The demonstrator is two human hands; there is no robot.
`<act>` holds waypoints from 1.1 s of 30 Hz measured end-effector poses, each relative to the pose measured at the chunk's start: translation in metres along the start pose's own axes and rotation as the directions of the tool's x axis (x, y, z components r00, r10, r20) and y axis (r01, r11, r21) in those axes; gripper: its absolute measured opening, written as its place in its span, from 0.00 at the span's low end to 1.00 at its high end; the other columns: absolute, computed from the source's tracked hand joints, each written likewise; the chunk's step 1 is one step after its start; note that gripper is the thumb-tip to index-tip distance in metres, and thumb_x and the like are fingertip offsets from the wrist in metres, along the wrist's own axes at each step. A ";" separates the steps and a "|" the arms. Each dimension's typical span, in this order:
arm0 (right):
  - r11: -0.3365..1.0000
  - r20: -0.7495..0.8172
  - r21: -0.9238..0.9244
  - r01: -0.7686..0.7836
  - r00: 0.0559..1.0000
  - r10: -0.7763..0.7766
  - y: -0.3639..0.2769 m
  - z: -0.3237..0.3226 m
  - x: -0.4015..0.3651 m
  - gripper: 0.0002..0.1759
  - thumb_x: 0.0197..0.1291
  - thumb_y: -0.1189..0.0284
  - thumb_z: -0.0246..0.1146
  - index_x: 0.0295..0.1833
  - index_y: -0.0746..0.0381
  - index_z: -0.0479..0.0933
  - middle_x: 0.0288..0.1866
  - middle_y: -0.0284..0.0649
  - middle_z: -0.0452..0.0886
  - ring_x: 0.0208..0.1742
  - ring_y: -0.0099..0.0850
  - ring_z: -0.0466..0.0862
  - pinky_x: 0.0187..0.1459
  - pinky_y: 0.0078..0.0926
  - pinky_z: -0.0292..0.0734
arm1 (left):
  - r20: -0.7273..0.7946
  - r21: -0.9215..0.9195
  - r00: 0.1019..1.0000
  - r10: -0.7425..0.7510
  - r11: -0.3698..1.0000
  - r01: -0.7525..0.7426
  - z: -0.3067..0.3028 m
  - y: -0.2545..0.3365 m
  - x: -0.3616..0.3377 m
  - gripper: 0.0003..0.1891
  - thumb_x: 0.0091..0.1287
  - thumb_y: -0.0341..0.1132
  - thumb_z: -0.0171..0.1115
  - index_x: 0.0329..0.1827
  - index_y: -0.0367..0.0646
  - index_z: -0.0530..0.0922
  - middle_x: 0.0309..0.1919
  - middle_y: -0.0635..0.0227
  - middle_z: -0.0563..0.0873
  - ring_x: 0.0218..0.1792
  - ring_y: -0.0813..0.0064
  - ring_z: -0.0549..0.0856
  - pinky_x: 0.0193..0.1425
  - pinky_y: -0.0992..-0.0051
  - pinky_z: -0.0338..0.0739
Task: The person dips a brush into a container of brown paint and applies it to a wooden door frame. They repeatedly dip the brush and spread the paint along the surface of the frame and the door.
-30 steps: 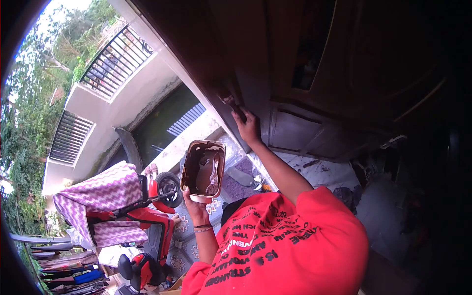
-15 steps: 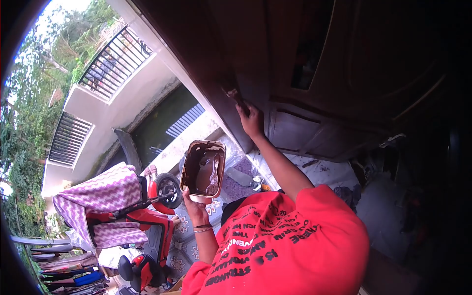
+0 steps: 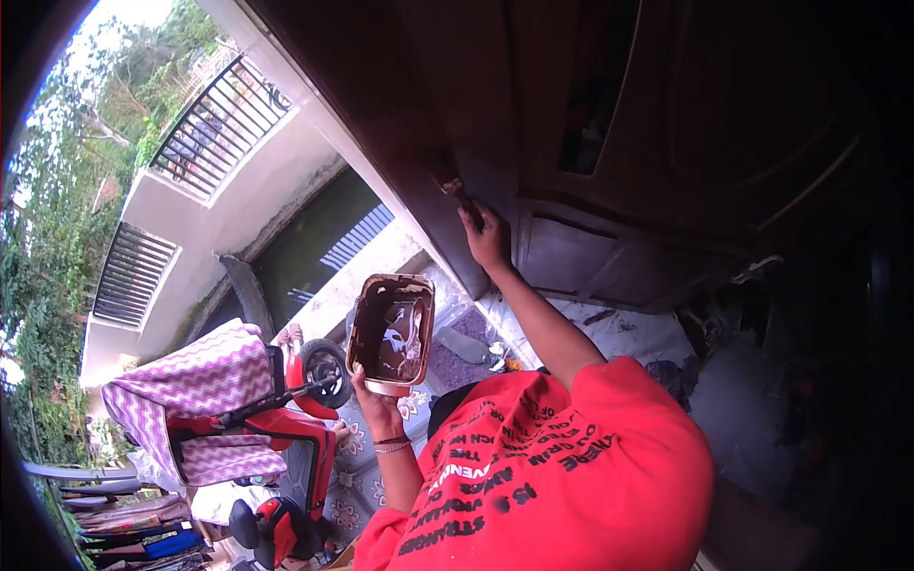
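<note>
My left hand (image 3: 379, 407) grips a rectangular plastic tub (image 3: 358, 333) by its lower edge. The tub is tilted toward me, its inner walls smeared brown, with glossy brown paint (image 3: 388, 357) inside. Wrapped round the handle of a paintbrush (image 3: 457, 193), my right hand (image 3: 488, 240) reaches up to a dark brown panelled door (image 3: 571, 252). The brush tip is at the door's surface near its edge; the bristles are hard to make out in the shade. Both arms come out of a red shirt (image 3: 562, 466) with printed lettering.
A red scooter (image 3: 319, 457) draped with a purple-and-white zigzag cloth (image 3: 205, 371) stands on the tiled floor to the left. Beyond it are a low wall with black railings (image 3: 205, 124) and a dark water channel (image 3: 314, 238). Clothes (image 3: 143, 528) hang at lower left. Pale sheeting (image 3: 628, 328) lies below the door.
The brush and my right hand have shifted slightly along the door. The tub has moved a little, and the bright reflection on the paint has changed shape.
</note>
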State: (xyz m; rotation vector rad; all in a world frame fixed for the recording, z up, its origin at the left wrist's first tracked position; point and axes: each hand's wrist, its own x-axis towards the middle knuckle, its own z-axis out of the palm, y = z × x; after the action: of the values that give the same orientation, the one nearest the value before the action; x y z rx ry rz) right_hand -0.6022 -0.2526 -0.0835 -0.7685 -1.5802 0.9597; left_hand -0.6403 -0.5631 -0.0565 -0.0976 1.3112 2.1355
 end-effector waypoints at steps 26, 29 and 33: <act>0.919 0.147 -0.275 -0.282 0.932 0.330 0.086 -0.024 -0.084 0.18 0.62 0.56 0.58 0.48 0.58 0.79 0.37 0.47 0.82 0.41 0.46 0.82 0.40 0.35 0.75 | -0.018 -0.026 1.000 -0.007 1.000 0.007 -0.012 -0.011 0.003 0.29 0.64 0.51 0.51 0.65 0.46 0.65 0.59 0.65 0.75 0.55 0.65 0.78 0.55 0.63 0.77; 0.980 0.071 -0.141 -0.143 0.986 0.154 0.052 -0.006 -0.041 0.16 0.62 0.57 0.58 0.47 0.56 0.79 0.37 0.48 0.82 0.41 0.49 0.81 0.39 0.38 0.76 | -0.072 0.005 0.997 0.001 1.000 -0.001 -0.011 -0.010 0.003 0.27 0.63 0.51 0.51 0.63 0.48 0.67 0.55 0.67 0.78 0.49 0.71 0.81 0.50 0.66 0.80; 0.968 0.087 -0.183 -0.171 0.978 0.189 0.065 0.002 -0.040 0.19 0.62 0.54 0.57 0.49 0.58 0.78 0.36 0.47 0.82 0.40 0.46 0.83 0.39 0.37 0.75 | -0.077 -0.013 0.997 -0.014 1.000 0.013 -0.006 -0.009 0.001 0.26 0.64 0.50 0.52 0.61 0.48 0.68 0.51 0.68 0.80 0.45 0.72 0.82 0.46 0.69 0.81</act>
State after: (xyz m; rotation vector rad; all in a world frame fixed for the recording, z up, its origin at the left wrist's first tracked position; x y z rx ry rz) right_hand -0.5958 -0.2570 -0.1590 -1.0132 -1.7241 1.0146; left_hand -0.6380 -0.5646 -0.0665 -0.1956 1.3369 2.1477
